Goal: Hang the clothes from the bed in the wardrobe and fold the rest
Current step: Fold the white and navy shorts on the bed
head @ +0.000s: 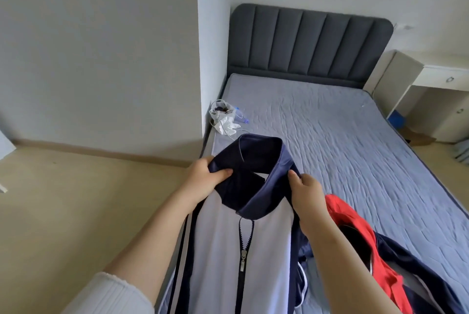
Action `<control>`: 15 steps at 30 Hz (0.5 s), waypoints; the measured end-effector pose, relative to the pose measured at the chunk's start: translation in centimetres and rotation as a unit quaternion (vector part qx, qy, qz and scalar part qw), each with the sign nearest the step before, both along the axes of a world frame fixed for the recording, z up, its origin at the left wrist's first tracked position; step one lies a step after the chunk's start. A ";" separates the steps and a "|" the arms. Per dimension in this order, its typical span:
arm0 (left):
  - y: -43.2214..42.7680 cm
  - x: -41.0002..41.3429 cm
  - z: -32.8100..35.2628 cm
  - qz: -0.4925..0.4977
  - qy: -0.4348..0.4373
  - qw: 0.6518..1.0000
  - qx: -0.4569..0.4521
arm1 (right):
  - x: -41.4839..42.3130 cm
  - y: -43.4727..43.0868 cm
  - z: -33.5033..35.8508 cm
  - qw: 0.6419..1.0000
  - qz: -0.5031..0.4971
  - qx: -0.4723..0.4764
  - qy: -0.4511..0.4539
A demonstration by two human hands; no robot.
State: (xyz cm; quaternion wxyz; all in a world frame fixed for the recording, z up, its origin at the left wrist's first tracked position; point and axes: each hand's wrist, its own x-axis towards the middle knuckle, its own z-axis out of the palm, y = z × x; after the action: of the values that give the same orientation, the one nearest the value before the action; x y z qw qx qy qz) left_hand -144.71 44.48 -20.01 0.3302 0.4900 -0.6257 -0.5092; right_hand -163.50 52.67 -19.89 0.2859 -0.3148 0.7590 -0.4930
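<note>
Room: a bedroom with pale walls, a light wooden floor [76, 186] and a bed [342, 141] under a blue-grey quilted cover, its padded dark grey headboard [309, 42] against the far wall.
Jacket: a white zip-up jacket [228, 250] with a navy collar and navy side stripes, held up over the near left edge of the bed, zip closed partway.
Left hand: the left hand [203, 176] grips the collar's left side, thumb on top.
Right hand: the right hand [308, 192] pinches the collar's right side.
Other clothes: a red garment [355, 222] over navy fabric, on the bed just beside the right forearm.
Bag: a crumpled white bag [224, 117] at the bed's left edge near the wall corner.
Desk: a white desk [441, 77] right of the headboard.
</note>
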 end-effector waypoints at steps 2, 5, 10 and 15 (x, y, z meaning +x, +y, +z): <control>-3.6 -1.0 -2.2 0.000 -0.015 1.000 0.015 | -0.6 -3.5 -1.9 0.999 -0.016 0.034 0.023; -10.1 -3.0 -5.1 -0.014 -0.036 0.999 0.029 | -1.9 -9.6 -4.7 0.995 -0.057 0.065 0.040; -20.1 -6.8 -9.2 -0.032 -0.104 0.994 0.009 | -4.7 -18.9 -7.9 0.985 -0.097 0.117 0.083; -26.6 -10.1 -11.8 -0.040 -0.193 0.979 -0.042 | -7.6 -24.8 -10.5 0.979 -0.102 0.147 0.097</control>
State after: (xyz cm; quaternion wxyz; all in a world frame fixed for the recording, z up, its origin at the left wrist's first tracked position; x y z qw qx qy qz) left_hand -154.86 17.86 -31.79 0.2029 0.5390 -0.7178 -0.3912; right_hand -171.06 27.84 -30.40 0.2022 -0.2362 0.8757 -0.3694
